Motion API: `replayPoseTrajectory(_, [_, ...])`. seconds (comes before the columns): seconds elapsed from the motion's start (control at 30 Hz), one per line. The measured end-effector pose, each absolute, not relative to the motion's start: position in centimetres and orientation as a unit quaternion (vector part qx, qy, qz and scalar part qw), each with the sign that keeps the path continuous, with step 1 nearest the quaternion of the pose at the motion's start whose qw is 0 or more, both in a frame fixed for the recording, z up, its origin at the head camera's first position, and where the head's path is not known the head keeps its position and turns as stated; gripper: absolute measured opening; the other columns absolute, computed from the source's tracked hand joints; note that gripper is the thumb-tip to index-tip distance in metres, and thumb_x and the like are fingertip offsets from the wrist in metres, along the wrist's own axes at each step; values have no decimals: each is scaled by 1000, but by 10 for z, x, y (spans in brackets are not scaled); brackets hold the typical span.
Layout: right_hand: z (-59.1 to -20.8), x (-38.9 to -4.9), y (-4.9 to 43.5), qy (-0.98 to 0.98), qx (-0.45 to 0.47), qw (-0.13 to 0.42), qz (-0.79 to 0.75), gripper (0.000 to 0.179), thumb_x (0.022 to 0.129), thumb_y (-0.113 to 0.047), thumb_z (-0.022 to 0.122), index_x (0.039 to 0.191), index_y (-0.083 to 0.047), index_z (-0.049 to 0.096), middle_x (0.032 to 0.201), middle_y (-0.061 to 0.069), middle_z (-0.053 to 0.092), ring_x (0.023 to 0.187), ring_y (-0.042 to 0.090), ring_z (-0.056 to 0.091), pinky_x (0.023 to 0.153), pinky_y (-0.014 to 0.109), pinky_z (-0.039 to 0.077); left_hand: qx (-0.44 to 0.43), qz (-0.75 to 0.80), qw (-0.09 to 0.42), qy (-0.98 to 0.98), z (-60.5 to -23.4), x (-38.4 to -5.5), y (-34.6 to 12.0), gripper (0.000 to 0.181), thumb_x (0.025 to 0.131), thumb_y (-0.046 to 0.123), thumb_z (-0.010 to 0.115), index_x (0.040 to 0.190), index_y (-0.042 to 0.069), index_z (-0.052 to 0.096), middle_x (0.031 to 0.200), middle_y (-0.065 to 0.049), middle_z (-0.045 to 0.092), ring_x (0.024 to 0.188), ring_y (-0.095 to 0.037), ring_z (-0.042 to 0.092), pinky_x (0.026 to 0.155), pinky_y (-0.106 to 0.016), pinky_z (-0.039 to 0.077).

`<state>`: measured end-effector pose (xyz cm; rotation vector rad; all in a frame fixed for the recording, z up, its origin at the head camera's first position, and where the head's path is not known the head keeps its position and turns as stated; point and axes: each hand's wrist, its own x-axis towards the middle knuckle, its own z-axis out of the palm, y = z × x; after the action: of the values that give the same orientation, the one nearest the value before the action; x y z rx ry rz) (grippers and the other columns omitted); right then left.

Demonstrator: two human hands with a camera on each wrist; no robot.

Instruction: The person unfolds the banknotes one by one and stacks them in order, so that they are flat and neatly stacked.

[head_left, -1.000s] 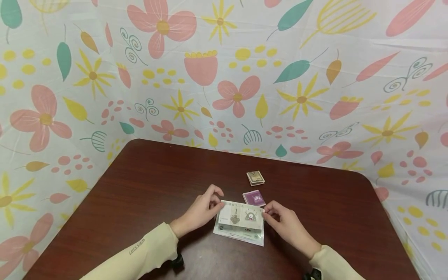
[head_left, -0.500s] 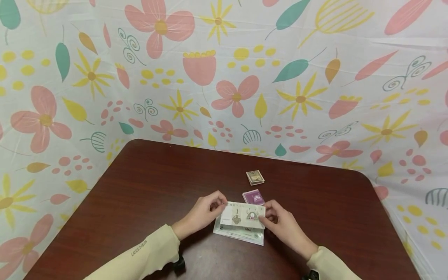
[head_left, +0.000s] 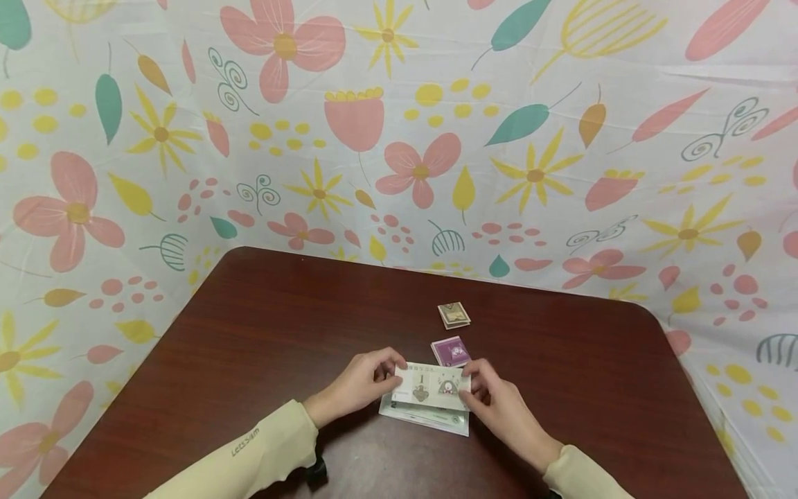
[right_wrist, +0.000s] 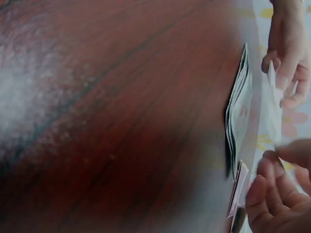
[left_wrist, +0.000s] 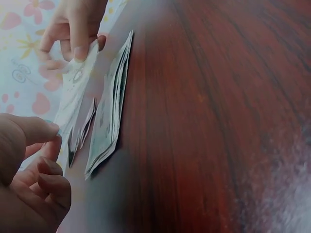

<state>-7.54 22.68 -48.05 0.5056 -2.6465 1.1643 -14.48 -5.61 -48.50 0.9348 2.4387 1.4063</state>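
Observation:
A pale toy banknote (head_left: 436,389) printed with a 1 is stretched between both hands. My left hand (head_left: 360,381) pinches its left end, while my right hand (head_left: 503,402) pinches the right end with thumb and fingers. Below the note lies a stack of paper notes (head_left: 424,417), greenish on top and partly covered by the raised note in the head view. In the left wrist view the stack (left_wrist: 109,116) shows several thin layers, apart from the held note (left_wrist: 77,92). The right wrist view shows the held note (right_wrist: 273,107) edge-on.
Behind the hands, a small purple folded bundle (head_left: 450,351) lies on the dark red-brown table (head_left: 299,305). Farther back sits a small brown-and-cream folded bundle (head_left: 454,315). A flower-patterned cloth (head_left: 386,159) hangs beyond the table's edge.
My left hand has closed in on the note's left end and come slightly nearer. The note's upper edge has come down a little. My right hand has shifted its grip along the right end.

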Motion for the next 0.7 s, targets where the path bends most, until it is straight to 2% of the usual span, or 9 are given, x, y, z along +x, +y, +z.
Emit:
replayPoseTrajectory(0.17, [-484, -75, 227, -903, 195, 88, 373, 28, 84, 4, 80, 90, -17, 64, 78, -18, 59, 71, -4, 54, 62, 24, 50, 327, 453, 91, 824, -486, -146, -59, 15, 96, 3, 72, 109, 9, 70, 85, 5, 62, 63, 0, 48, 62, -22, 45])
replayPoseTrajectory(0.3, [-484, -73, 226, -902, 189, 64, 384, 24, 87, 1, 80, 92, -18, 65, 77, -17, 60, 70, -3, 53, 60, 23, 48, 339, 430, 86, 832, -488, -147, -61, 15, 95, 5, 74, 109, 9, 71, 84, 6, 62, 64, 0, 49, 63, -22, 46])
replayPoseTrajectory(0.53, [-485, -73, 223, -908, 180, 28, 378, 20, 88, -2, 78, 93, -15, 65, 75, -16, 57, 67, -4, 51, 60, 21, 46, 353, 331, 55, 873, -491, -145, -59, 16, 95, 11, 76, 110, 14, 73, 86, 9, 60, 77, -6, 55, 73, -24, 47])
replayPoseTrajectory(0.7, [-489, -74, 221, -919, 178, 10, 351, 19, 88, -2, 78, 92, -14, 65, 74, -16, 55, 66, -5, 48, 60, 21, 45, 358, 299, 62, 882, -492, -142, -59, 17, 96, 13, 76, 112, 14, 73, 88, 8, 59, 76, -6, 53, 70, -24, 46])
